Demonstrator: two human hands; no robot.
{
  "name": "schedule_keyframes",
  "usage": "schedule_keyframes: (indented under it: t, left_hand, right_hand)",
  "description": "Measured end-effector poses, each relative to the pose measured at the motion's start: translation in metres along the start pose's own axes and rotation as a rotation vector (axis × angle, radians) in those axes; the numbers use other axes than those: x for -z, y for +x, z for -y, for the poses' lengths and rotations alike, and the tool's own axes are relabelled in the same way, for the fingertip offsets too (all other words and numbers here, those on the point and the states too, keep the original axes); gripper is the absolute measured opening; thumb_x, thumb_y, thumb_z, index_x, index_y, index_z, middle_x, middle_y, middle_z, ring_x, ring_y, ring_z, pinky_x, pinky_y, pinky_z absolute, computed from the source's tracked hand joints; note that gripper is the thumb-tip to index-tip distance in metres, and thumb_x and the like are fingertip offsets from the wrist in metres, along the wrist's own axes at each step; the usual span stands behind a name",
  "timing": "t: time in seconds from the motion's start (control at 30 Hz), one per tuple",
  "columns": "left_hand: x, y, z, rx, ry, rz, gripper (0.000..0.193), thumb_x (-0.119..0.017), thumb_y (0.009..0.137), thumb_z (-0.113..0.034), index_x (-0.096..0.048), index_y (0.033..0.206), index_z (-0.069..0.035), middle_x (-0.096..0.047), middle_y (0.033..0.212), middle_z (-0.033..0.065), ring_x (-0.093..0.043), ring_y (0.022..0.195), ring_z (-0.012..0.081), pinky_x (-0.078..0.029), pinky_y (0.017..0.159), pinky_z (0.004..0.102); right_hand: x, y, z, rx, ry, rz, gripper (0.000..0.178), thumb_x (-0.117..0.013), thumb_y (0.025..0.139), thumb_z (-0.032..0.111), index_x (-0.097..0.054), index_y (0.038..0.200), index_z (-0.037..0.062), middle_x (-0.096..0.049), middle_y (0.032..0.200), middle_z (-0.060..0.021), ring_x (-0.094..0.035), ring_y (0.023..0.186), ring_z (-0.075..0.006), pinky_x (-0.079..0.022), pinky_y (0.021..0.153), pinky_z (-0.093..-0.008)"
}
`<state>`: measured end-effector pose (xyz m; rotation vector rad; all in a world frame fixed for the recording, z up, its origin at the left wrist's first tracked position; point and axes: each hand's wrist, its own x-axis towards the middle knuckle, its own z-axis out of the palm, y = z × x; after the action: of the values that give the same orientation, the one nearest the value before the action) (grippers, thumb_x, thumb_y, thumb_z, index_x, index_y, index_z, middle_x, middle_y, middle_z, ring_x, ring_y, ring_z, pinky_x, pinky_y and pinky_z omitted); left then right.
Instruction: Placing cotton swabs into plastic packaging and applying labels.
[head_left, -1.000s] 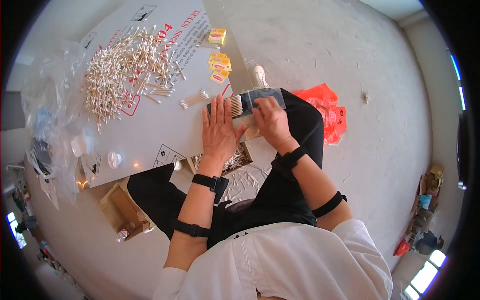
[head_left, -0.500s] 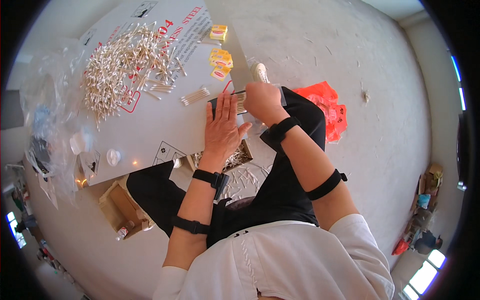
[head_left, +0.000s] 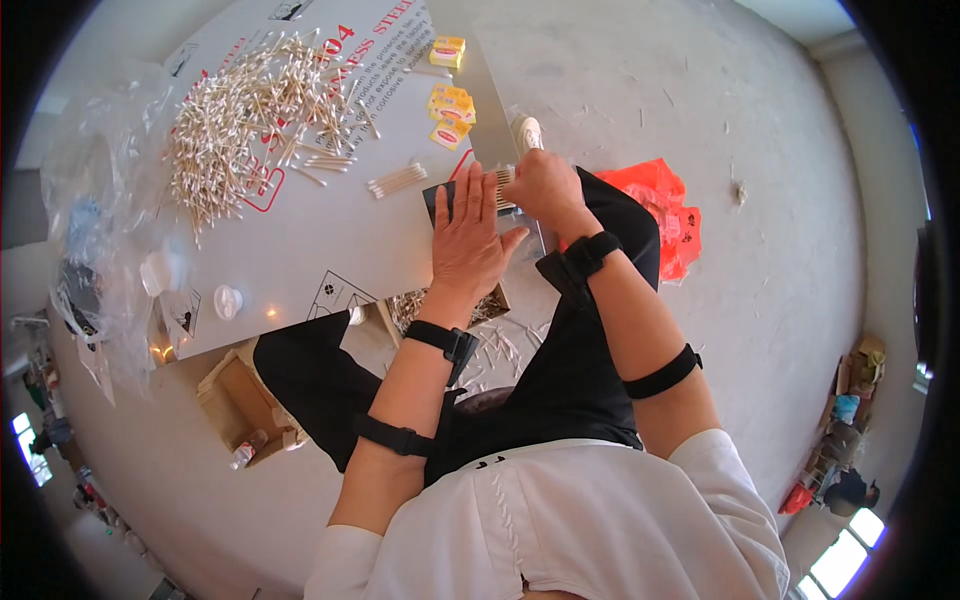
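Observation:
My left hand (head_left: 468,245) lies palm down with its fingers stretched out, over a dark flat pad (head_left: 437,200) at the table's right edge. Beside its fingertips, a row of cotton swabs (head_left: 504,188) shows between my two hands. My right hand (head_left: 548,190) is curled closed at the right end of that row; what its fingers hold, if anything, is hidden. Left of the pad lies a small neat row of swabs (head_left: 397,180). Farther left a big loose heap of cotton swabs (head_left: 235,130) covers part of the table (head_left: 310,235).
Small yellow boxes (head_left: 451,104) lie along the right edge, with a yellow stack (head_left: 447,52) farther back. A white cup (head_left: 227,302) and clear plastic bag (head_left: 110,180) sit left. Below are a swab-filled box (head_left: 492,308), scattered swabs, a cardboard box (head_left: 235,400) and a red bag (head_left: 650,190).
Both hands have shifted slightly right, baring more of the dark pad's left part. The right hand stays curled and the left stays flat. The whole view has moved a little.

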<state>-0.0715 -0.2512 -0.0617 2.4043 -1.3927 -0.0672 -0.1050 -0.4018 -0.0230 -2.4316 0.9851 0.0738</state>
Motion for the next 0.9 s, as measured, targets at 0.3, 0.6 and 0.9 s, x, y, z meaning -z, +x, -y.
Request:
schedule_keyframes:
  t: [0.3,0.6,0.9]
  left_hand:
    - [-0.003,0.002,-0.009,0.039,-0.179,-0.071,0.074,-0.051,0.097,-0.039,-0.021,0.151,0.002,-0.018,0.158,0.0233,-0.015,0.149,0.0339,-0.011,0.120,0.0476]
    - [-0.011,0.029,-0.004,0.223,-1.107,-0.425,0.061,-0.033,0.106,-0.034,-0.017,0.153,0.002,-0.018,0.159,0.0212,-0.020,0.147,0.0292,-0.015,0.119,0.0394]
    - [-0.009,0.035,-0.019,0.241,-1.106,-0.366,0.068,-0.030,0.105,-0.044,-0.018,0.151,0.005,-0.022,0.156,0.0227,-0.022,0.146,0.0309,-0.016,0.119,0.0412]
  right_hand:
    - [-0.016,-0.053,-0.044,-0.131,0.878,-0.488,0.017,-0.069,0.084,0.015,-0.065,0.077,-0.0003,-0.061,0.065,-0.0063,-0.057,0.062,-0.0142,-0.046,0.058,-0.0289]
    - [-0.069,-0.035,-0.066,-0.446,1.951,0.021,0.023,-0.072,0.089,0.027,-0.066,0.094,0.0045,-0.062,0.078,0.0001,-0.050,0.060,-0.0075,-0.040,0.052,-0.0240]
    - [-0.071,-0.018,-0.042,-0.338,1.866,-0.183,0.018,-0.072,0.089,0.017,-0.063,0.099,0.0041,-0.067,0.088,-0.0018,-0.064,0.075,-0.0130,-0.053,0.069,-0.0290]
